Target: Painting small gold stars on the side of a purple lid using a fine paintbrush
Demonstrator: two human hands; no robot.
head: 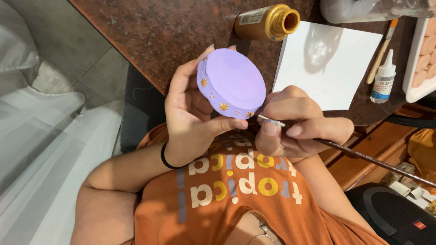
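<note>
My left hand (pixel 193 111) holds a round lilac box lid (pixel 234 82) tilted up, thumb under its rim and fingers behind it. Small gold stars and dots are painted along its side. My right hand (pixel 295 121) grips a thin paintbrush (pixel 363 159) by its metal ferrule, and the brush tip touches the lid's lower right edge. The long dark handle runs off to the lower right.
An open gold paint bottle (pixel 267 22) stands on the brown stone table (pixel 150 31). Beside it lie a white sheet (pixel 331 68), a small glue bottle (pixel 383 79), a wooden-handled brush (pixel 381 52) and a white tray with peach pieces (pixel 422 59).
</note>
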